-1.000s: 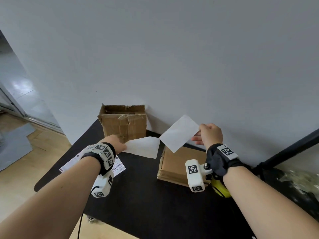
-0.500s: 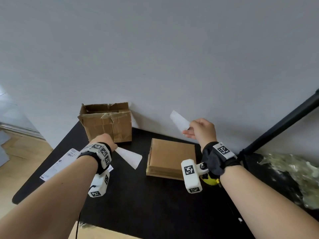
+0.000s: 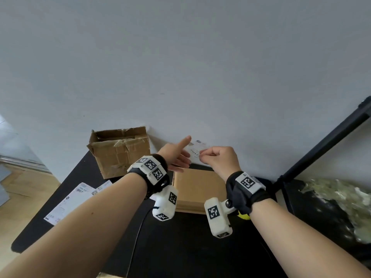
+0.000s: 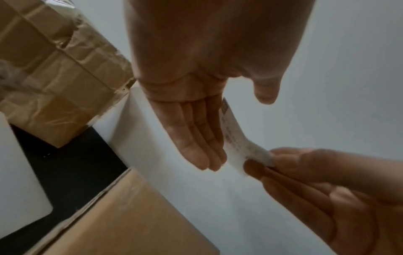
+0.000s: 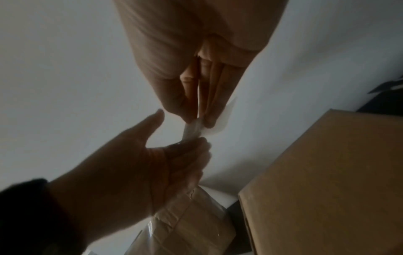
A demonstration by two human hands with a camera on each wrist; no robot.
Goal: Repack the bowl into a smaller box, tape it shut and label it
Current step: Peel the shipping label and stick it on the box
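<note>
We hold the shipping label [image 3: 195, 152] above the closed smaller box [image 3: 198, 189] on the desk [image 3: 180, 247]: our right hand [image 3: 219, 160] pinches its edge, our left hand [image 3: 176, 155] is spread flat beside it. Boxing looks done; tape we cannot confirm. Sticking the label remains.

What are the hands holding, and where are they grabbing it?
The right hand pinches a white printed label at its near edge between thumb and fingers. The left hand is open, its straight fingers lying against the label, not gripping it.
</note>
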